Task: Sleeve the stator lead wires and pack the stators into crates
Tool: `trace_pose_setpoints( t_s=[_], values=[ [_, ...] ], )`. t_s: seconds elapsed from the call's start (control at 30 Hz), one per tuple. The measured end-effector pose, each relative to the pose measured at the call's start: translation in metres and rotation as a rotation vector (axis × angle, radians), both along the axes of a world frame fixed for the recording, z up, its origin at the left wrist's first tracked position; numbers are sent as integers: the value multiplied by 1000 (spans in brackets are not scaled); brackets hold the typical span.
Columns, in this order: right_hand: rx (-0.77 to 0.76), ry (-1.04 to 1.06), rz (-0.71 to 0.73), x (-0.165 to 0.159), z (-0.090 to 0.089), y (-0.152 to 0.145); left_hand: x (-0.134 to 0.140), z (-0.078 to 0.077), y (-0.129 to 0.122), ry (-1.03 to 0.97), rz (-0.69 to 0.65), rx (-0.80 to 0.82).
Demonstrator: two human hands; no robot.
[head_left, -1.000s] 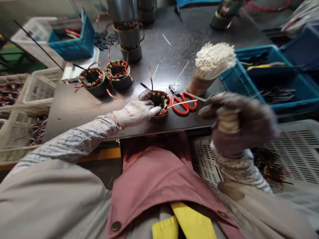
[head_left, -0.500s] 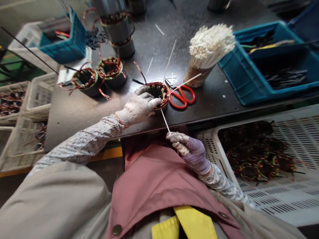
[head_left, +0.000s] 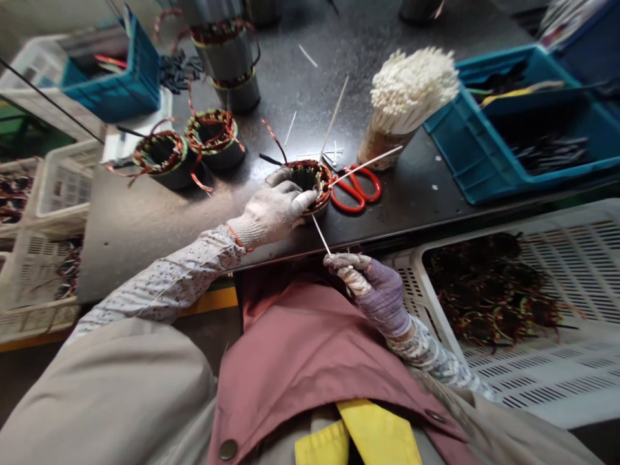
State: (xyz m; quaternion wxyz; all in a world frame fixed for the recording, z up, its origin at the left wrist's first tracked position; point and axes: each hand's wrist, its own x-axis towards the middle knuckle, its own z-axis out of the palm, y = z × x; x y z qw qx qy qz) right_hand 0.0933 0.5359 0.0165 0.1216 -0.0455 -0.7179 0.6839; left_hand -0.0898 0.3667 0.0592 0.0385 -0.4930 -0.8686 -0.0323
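Note:
A motor stator (head_left: 317,205) with copper-red windings and green-yellow insulation stands near the table's front edge. My left hand (head_left: 278,203), in a white knitted glove, grips its left side, thumb at the near rim and fingers over the far left. White cord ends stick out from its windings at the back and right. From its near side a white cord (head_left: 321,234) runs taut down to my right hand (head_left: 368,284), which wears a purple-grey glove and pinches the cord's end. Red-handled scissors (head_left: 356,205) lie against the stator's right side, blades partly hidden.
Behind the scissors stands a can stuffed with a bundle of white cords (head_left: 411,93). Two more stators (head_left: 213,139) sit to the left, with stacked ones behind. Blue bins (head_left: 477,165) are at right and back left. A white crate (head_left: 436,303) of stators lies below right.
The view has shifted slightly. My left hand still holds the stator, and my right hand still holds the cord, a little nearer to the stator.

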Motion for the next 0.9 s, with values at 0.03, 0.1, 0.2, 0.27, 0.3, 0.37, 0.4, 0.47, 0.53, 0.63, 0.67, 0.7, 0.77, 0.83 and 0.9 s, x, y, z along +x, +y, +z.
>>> trace_pose_setpoints(
  t_s=[0.03,0.1,0.2,0.27,0.3,0.37,0.4,0.47,0.53,0.63,0.67,0.7,0.77,0.83,0.9],
  values=[
    [3,1,0,-3,-2,-2,-1,0,0,2,2,-1],
    [14,24,-11,-15,-9,-7,-1,2,0,3,12,-1],
    [68,112,-41,-38,-21,-18,3,4,0,6,34,32],
    [84,174,-47,-46,-24,-22,9,3,-1,21,61,81],
    [74,202,-34,-47,-23,-22,13,2,-1,35,80,108],
    [34,241,5,-42,-21,-19,18,-3,-2,73,119,155],
    [14,242,12,-38,-19,-16,20,-6,-1,94,128,170],
    [-26,176,-8,-34,-16,-11,23,-10,-1,125,124,175],
    [-107,0,-11,-35,-14,-9,23,-11,0,133,111,157],
    [-379,-300,185,-46,-11,-12,22,-6,0,133,117,126],
    [-474,-362,248,-51,-10,-14,22,-4,0,136,124,123],
    [-537,-395,282,-56,-9,-16,21,-3,0,138,128,125],
    [-514,-370,232,-66,-7,-20,20,-1,-1,133,123,137],
    [-348,-268,106,-76,-5,-22,18,-2,-2,116,106,154],
    [-154,-162,18,-82,-3,-22,16,-4,-3,94,92,180]
  ],
)
